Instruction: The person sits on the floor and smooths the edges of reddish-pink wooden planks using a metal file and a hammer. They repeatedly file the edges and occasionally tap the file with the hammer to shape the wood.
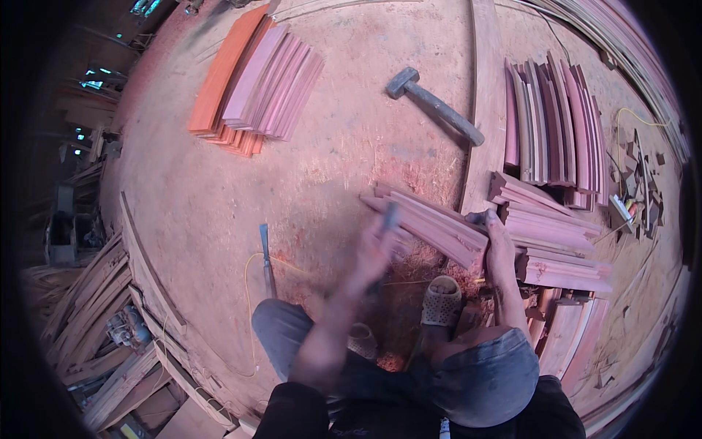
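- Pinkish wood point(433, 224), likely stiff, is gripped by the right hand point(500, 245) where best held: its end.
- A tool point(391, 214) is clasped by the left hand point(376, 246).

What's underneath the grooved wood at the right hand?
Past the near edge of the grooved wood, reddish shavings show on the floor. The wood hides whatever lies directly beneath, so I can't tell what supports it.

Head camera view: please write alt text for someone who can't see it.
A person's right hand grips grooved, pinkish wood while their blurred left hand holds a bluish tool close to it. Beyond lie a dark grey hammer and stacked orange and pink wooden boards.
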A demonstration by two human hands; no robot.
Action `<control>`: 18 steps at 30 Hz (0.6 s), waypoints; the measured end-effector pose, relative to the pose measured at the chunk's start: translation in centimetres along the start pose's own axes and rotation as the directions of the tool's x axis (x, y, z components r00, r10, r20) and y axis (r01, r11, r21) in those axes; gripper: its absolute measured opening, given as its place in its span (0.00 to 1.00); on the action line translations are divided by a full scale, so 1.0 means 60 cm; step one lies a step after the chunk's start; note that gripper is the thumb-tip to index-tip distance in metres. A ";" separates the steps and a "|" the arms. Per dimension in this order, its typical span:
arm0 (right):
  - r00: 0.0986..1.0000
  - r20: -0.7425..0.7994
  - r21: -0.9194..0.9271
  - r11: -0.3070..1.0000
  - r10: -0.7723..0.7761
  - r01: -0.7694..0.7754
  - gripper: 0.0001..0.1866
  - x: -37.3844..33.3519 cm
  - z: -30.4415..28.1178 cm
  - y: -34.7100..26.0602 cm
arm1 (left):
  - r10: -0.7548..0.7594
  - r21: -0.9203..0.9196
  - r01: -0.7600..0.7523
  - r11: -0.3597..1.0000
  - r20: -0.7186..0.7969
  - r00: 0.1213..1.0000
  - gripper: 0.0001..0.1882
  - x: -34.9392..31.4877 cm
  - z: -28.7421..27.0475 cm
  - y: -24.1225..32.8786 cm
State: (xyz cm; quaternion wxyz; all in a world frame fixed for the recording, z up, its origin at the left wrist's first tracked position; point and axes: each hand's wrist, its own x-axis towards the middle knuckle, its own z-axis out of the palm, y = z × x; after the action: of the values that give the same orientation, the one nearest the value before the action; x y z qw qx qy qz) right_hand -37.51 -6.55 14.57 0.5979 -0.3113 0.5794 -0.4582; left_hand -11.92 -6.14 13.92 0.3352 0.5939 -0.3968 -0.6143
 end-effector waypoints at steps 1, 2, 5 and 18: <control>1.000 0.025 0.007 1.000 -0.002 0.002 0.25 0.004 -0.005 0.003 | -0.173 -0.049 0.168 0.985 -0.147 0.974 0.17 0.045 -0.043 -0.025; 0.999 0.047 0.013 1.000 0.006 -0.007 0.24 0.006 -0.008 0.008 | -0.010 0.133 0.035 0.991 -0.183 0.983 0.17 0.086 -0.079 -0.056; 0.998 0.065 0.006 1.000 -0.008 0.008 0.22 0.005 -0.014 0.021 | 0.050 0.324 0.023 0.946 -0.216 0.975 0.18 0.175 -0.149 -0.142; 0.999 0.039 -0.002 0.999 -0.037 0.037 0.20 -0.014 0.014 -0.001 | 0.205 0.329 -0.295 0.897 0.281 0.938 0.32 -0.091 0.092 0.016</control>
State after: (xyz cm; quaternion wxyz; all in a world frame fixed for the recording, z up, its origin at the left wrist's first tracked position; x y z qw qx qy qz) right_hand -36.60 -5.97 15.06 0.6001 -0.3318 0.5622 -0.4623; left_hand -17.07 -1.29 17.20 0.2451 0.5113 -0.6151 -0.5478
